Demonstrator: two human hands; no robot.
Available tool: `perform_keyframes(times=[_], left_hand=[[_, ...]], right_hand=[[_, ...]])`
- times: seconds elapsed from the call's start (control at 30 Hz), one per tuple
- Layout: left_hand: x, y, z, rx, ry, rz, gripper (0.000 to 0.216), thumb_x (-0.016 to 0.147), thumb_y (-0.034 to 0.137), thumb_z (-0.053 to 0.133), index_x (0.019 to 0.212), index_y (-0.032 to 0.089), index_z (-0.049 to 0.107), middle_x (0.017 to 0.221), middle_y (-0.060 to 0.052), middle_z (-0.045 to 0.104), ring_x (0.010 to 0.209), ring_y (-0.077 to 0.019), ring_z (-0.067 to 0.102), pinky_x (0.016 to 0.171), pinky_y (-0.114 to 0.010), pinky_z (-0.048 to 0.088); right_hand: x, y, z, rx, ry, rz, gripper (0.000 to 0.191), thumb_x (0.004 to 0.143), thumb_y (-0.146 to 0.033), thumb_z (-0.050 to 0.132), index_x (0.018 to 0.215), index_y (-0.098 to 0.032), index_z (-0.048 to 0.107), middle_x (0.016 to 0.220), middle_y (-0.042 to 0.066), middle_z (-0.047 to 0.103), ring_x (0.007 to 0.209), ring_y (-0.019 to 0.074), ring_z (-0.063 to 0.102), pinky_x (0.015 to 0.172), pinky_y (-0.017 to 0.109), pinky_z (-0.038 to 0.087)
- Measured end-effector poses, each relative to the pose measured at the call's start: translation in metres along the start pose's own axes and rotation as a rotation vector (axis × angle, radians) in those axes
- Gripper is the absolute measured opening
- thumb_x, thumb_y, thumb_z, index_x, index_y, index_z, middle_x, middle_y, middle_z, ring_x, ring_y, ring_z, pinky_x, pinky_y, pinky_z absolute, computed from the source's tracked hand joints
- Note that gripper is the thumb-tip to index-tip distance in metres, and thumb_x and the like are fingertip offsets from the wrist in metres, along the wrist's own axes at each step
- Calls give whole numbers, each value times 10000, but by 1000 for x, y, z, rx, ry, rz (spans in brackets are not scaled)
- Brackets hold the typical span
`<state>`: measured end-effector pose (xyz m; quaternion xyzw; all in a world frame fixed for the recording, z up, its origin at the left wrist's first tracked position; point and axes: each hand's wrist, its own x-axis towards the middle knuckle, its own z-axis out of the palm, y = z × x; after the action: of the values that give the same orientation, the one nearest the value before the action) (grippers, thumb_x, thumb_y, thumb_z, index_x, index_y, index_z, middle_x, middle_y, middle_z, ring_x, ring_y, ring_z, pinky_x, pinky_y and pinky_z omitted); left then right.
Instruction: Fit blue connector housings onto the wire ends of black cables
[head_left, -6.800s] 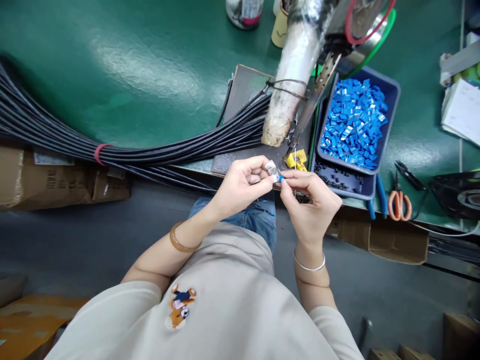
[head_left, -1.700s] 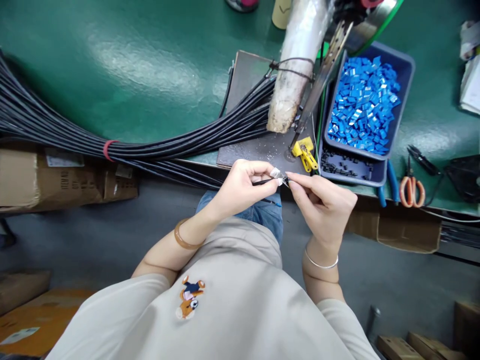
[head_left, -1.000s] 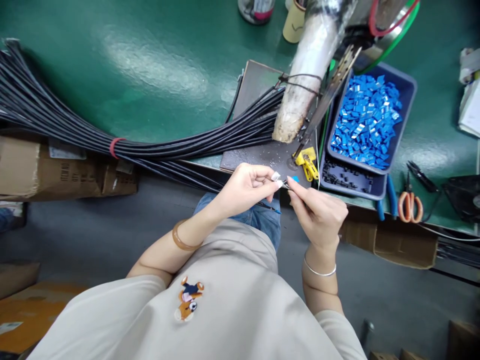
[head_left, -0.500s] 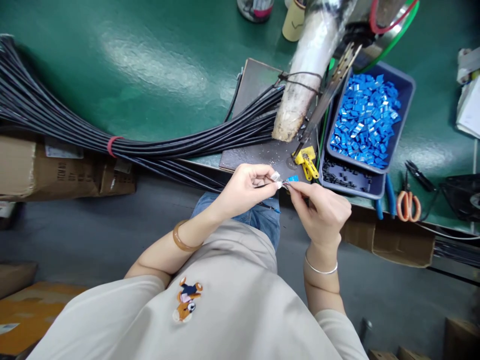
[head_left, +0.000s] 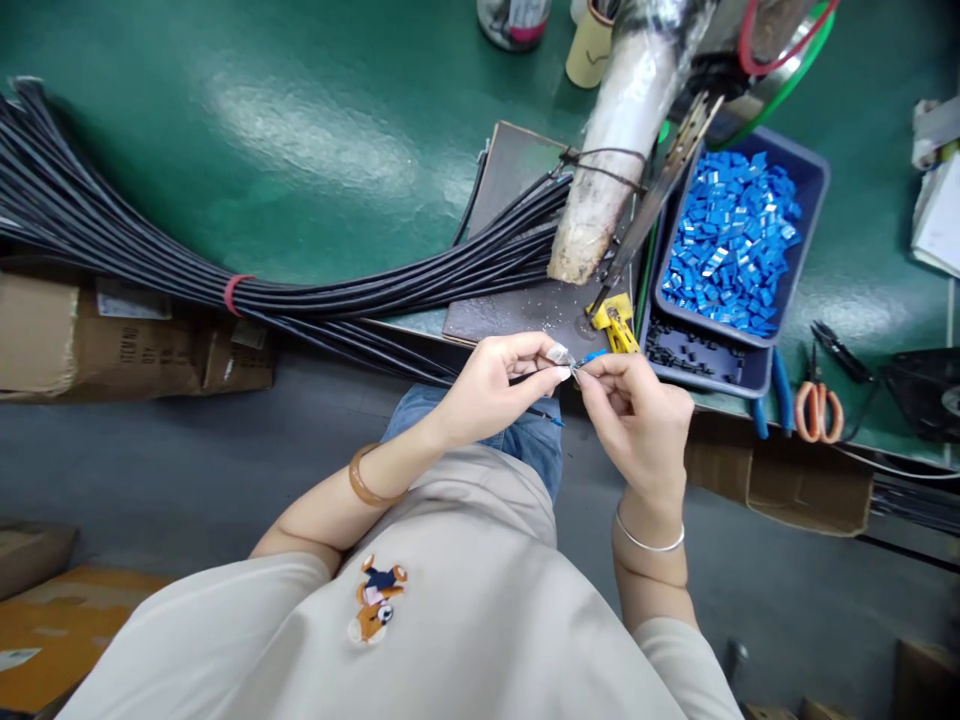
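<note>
My left hand (head_left: pixel 496 388) is closed in a pinch on a black cable (head_left: pixel 525 377) close to its end, just off the front edge of the bench. Thin wires (head_left: pixel 574 366) stick out of that end, and the fingertips of my right hand (head_left: pixel 639 420) are pinched on them. A small blue piece (head_left: pixel 594 356) shows at the wires, seen nearly edge-on; my fingers partly cover how it sits. Just beyond my right fingers a yellow cable stripper (head_left: pixel 616 318) lies on a dark board (head_left: pixel 487 318).
A thick bundle of black cables (head_left: pixel 337 297) crosses from the left onto the board. A wrapped post (head_left: pixel 600 190) leans over it. To the right stand a bin (head_left: pixel 816 205) of blue pieces, a lower tray (head_left: pixel 756 372) with black bits, and orange-handled scissors (head_left: pixel 817 412).
Both hands stay together at the cable end. The blue piece has turned from its flat face to nearly edge-on, and my right hand has shifted slightly left.
</note>
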<state>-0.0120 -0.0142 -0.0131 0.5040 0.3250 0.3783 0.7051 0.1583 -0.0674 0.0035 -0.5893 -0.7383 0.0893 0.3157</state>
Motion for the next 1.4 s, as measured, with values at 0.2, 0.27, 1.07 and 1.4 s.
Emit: perform_keyframes(times=[0.2,0.27,1.07,1.4], left_hand=[[3,-1,-3,-21,44,-45,160,765,264,742,805,112,714,638,12,570,544,-47,441,500,-171,353],[7,-2,-2,-8,61,-30,139,771,251,725,755,115,702,615,19,552,542,-50,434,505,-177,352],[22,0,9,241,238,100,118,813,200,647,711,151,616,599,31,496,547,-66,427,552,-196,370],[27,3,8,212,241,85,104,788,204,659,703,150,633,559,39,469,512,-62,383,502,-204,322]], right_hand=[[2,-5,-4,388,442,115,98,876,-265,669,970,-242,655,640,-63,571,435,61,492,395,209,353],[2,-5,-6,401,618,79,182,886,-231,649,1066,-259,640,677,-54,603,456,79,560,385,215,377],[14,7,8,160,224,-64,121,841,-97,650,836,-210,607,1120,80,744,1009,201,735,848,384,670],[20,7,2,157,176,-54,121,843,-96,650,831,-213,621,1140,57,738,1007,197,733,867,389,665]])
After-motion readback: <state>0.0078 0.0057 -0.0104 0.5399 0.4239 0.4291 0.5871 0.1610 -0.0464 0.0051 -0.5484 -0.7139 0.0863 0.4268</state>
